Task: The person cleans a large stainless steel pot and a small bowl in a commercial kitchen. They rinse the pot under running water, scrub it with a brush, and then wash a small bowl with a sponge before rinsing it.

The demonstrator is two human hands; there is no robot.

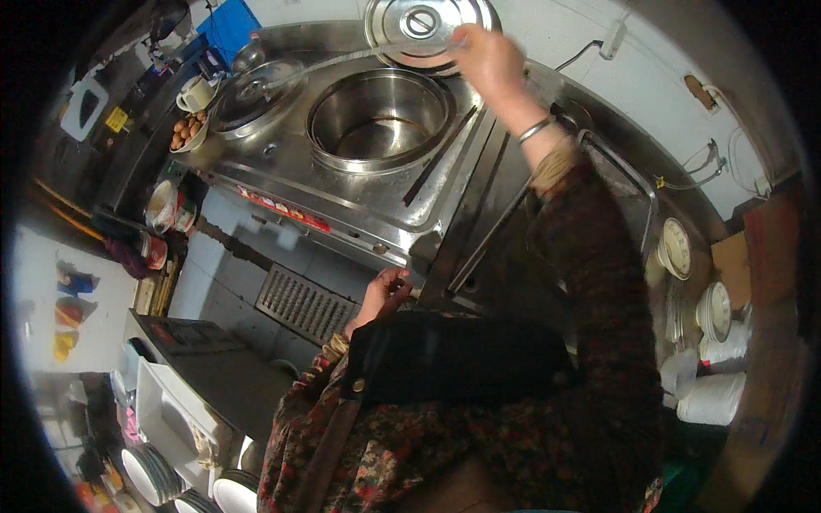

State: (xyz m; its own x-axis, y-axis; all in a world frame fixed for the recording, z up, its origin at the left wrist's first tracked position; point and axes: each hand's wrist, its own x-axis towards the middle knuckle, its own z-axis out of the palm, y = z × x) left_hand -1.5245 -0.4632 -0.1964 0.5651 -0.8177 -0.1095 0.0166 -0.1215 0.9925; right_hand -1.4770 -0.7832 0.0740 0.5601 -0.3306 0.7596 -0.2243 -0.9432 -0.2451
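Note:
My right hand is raised near a stainless steel lid that stands against the wall behind the stove. It is closed on the handle of a long metal ladle, blurred, which reaches left over the rim of a deep steel pot set into the stove top. The ladle's far end lies over a domed lid. Liquid shows in the bottom of the pot. Dark chopsticks lie on the steel top right of the pot. My left hand is low, at the stove's front edge, fingers curled; whether it holds anything is unclear.
A bowl of brown eggs and a cream mug stand at the left. Patterned bowls sit on the right counter. Stacked plates and a white bin are at lower left. A metal grate is in the floor.

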